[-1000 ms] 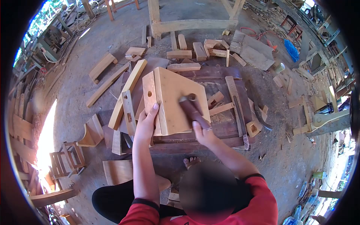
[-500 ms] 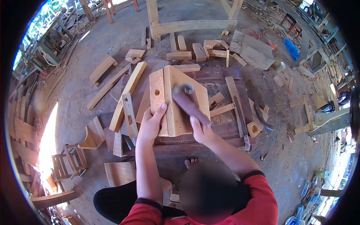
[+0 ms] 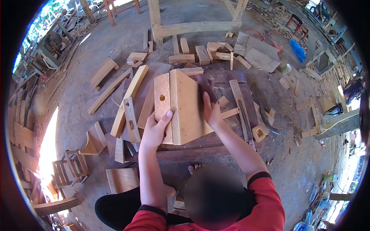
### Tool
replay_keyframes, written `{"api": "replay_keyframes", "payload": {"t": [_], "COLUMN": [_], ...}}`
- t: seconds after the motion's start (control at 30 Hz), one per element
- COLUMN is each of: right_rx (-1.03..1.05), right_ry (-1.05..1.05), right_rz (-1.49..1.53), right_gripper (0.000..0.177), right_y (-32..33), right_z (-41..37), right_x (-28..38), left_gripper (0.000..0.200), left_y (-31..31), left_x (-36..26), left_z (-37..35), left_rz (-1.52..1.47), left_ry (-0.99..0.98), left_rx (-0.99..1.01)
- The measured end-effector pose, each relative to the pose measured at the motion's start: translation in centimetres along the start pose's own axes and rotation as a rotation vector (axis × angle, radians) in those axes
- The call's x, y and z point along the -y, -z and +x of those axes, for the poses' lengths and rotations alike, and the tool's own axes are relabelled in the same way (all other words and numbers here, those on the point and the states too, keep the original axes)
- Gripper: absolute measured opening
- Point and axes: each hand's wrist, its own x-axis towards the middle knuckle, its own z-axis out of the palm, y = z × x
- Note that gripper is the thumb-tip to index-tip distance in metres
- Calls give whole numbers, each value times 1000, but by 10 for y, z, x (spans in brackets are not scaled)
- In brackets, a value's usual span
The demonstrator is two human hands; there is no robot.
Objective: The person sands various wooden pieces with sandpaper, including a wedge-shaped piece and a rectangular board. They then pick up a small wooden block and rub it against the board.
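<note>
My left hand [image 3: 157, 131] grips the near left edge of a wooden piece [image 3: 187, 106], its thumb lying on the face. The piece is made of a wide pale board set at an angle against a narrower strip [image 3: 162, 86] with a hole through it. At its right side, my right hand [image 3: 211, 109] is closed round a brown-handled hammer [image 3: 205, 84]. Motion blurs the hammer, and its head is hard to make out. A mortised wooden bar [image 3: 132, 120] lies left of my left hand.
Beneath the work is a low dark brown wooden surface [image 3: 227, 76]. A long bar [image 3: 241, 107] and a curved dark metal tool [image 3: 266, 115] lie to the right. Several wood offcuts [image 3: 181, 58] are scattered beyond. A small wooden chair-like frame [image 3: 70, 167] stands at left.
My right hand has swung the hammer from in front of the wide board to its right side. The wooden piece has turned slightly, while my left hand keeps its hold.
</note>
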Motion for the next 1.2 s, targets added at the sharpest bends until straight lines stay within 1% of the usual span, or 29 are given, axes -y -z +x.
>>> {"api": "replay_keyframes", "payload": {"t": [0.03,0.1,0.17,0.23,0.27,0.37,0.43,0.47,0.5,0.57,0.63,0.7,0.77,0.8,0.87,0.9,0.97,1.03,1.07,1.1,1.13,1.2], "right_rx": [125,130,294,210,212,93,8,24,29,77,92,179,297,299,135,135,117,96,96,79,63,-8], "right_ry": [170,377,440,435,444,134,-63,-155,-148,79,331,499,563,567,299,298,54,-189,-184,-251,-316,-8], "right_rz": [111,47,-135,-91,-94,-248,-341,-279,-274,-14,-17,-45,-169,-171,-216,-221,-284,-333,-330,-388,-447,-294], "right_gripper": [41,42,42,42,42,42,41,38,38,35,31,34,36,36,40,40,39,38,38,38,37,38], "right_y": [-1,-1,11,18,22,37,42,37,29,13,4,2,16,20,30,37,54,61,56,44,32,8], "right_z": [-2,-29,-49,-67,-60,-44,-28,-22,-19,-17,-36,-56,-65,-68,-69,-62,-37,-11,-1,6,9,7], "right_x": [9,18,-6,-25,-38,-92,-108,-73,-50,-14,15,29,-1,-18,-54,-72,-105,-119,-100,-66,-46,-37], "left_gripper": [57,57,58,58,58,59,58,58,58,58,57,58,58,59,59,59,58,57,56,56,54,54], "left_y": [-2,-3,0,4,5,5,1,3,5,3,1,5,10,13,15,16,17,16,14,13,12,11], "left_x": [-2,-5,-2,-3,-3,4,2,7,6,6,0,-1,3,4,0,0,2,4,6,7,8,9], "left_z": [0,0,1,0,0,-1,-2,1,0,0,-1,0,2,3,2,2,3,5,4,3,2,1], "left_rz": [4,-16,-6,-5,-12,-29,-48,-56,-54,6,-42,-38,-53,-69,-90,-105,-119,-125,-106,-85,-31,-20], "left_ry": [1,5,-2,-17,-2,17,-4,0,-7,18,16,26,26,24,39,60,57,51,29,6,-2,17], "left_rx": [1,-9,-7,-8,-19,-31,-8,31,24,36,33,45,43,40,10,-14,4,20,43,67,54,27]}}
